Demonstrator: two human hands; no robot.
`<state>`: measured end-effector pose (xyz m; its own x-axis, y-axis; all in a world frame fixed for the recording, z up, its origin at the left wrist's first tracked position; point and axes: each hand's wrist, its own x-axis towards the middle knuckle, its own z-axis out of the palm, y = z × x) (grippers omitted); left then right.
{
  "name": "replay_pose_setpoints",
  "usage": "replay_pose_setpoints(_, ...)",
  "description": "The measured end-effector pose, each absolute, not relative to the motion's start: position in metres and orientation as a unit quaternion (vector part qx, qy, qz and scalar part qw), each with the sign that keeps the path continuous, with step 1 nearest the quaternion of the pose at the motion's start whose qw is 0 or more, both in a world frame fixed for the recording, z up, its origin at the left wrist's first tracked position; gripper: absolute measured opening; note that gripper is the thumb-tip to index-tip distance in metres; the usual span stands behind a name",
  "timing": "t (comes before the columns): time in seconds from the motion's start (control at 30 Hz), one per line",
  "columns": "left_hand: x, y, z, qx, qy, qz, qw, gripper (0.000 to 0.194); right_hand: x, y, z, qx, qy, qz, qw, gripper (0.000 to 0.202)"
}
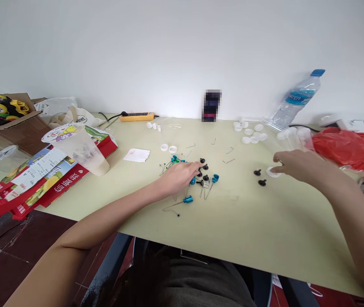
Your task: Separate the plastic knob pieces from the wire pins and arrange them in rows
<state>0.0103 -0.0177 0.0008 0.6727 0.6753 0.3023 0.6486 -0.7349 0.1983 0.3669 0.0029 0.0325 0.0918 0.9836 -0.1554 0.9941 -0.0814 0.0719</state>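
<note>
Black disc-headed pieces (205, 177) and blue fittings on bent wires (188, 199) lie in a loose cluster near the middle of the pale table (248, 230). Over this cluster the left hand (182, 175) reaches in, back upward, its fingers drawn mostly together and the tips right at the black pieces; whether they have hold of one cannot be told. Well apart from it, the right hand (292, 163) has its fingers bent and partly spread, with the tips at a white cap (273, 172); it is unclear whether they grip it. Two more black pieces, separate from the cluster, sit just to the left of that cap.

Farther back, a group of white caps (246, 140) lies scattered, and thin bent wires (229, 160) rest behind the cluster. Two white rings (173, 149) are near a scrap of white paper (137, 155). On the right are a clear bottle (300, 99) and a crumpled red plastic bag (343, 147). At the left, a lidded cup (85, 149) is beside a printed red bag (58, 183), and a yellow power strip (137, 117) runs near the wall.
</note>
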Motion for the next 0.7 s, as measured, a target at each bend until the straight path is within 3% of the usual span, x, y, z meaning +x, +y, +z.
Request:
replay_pose_setpoints(0.23, 0.006, -0.018, 0.005, 0.900, 0.380, 0.198, 0.074, 0.037, 0.367, 0.000, 0.029, 0.713, 0.689, -0.082, 0.102, 0.023)
replay_pose_setpoints(0.37, 0.003, -0.020, 0.009, 0.897, 0.318, 0.307, -0.017, 0.042, 0.327, -0.026, 0.054, 0.680, 0.730, -0.061, 0.029, 0.033)
replay_pose_setpoints(0.47, -0.002, -0.026, 0.020, 0.887, 0.265, 0.367, -0.094, 0.029, 0.276, -0.056, 0.056, 0.556, 0.811, -0.182, 0.008, 0.033)
replay_pose_setpoints(0.57, -0.006, -0.037, 0.030, 0.924, 0.208, 0.303, -0.104, 0.028, 0.235, -0.083, 0.036, 0.457, 0.867, -0.196, 0.030, 0.018)
replay_pose_setpoints(0.7, -0.009, -0.054, 0.024, 0.966, 0.226, 0.124, -0.003, 0.036, 0.223, -0.099, 0.015, 0.435, 0.883, -0.177, 0.023, 0.009)
